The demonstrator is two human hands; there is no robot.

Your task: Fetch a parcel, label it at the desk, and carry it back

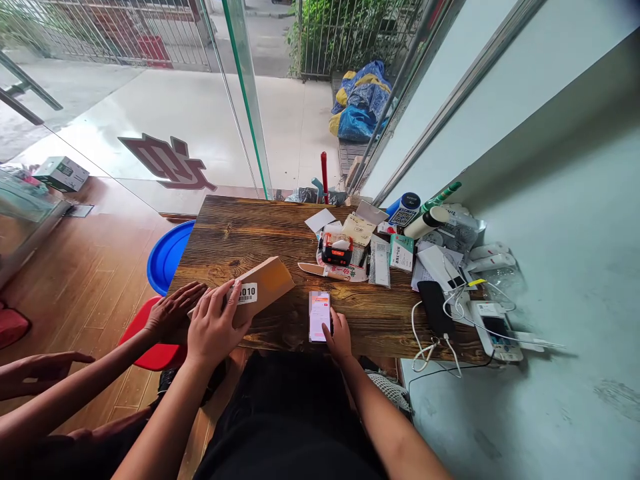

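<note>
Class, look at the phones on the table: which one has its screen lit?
The phone under the right hand, near the table's front edge, shows a bright pink-white screen; the black phone further right is dark.

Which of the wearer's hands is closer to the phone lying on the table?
The right hand: it touches the phone at its lower right corner. The left hand is apart, off to the phone's left, resting on the cardboard box.

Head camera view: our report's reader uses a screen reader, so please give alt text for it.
At a wooden table, the person's left hand rests on a cardboard box bearing a barcode label, while the right hand touches a lit phone lying flat. Another person's hand touches the box's near end; clutter and cables cover the table's right side.
</note>
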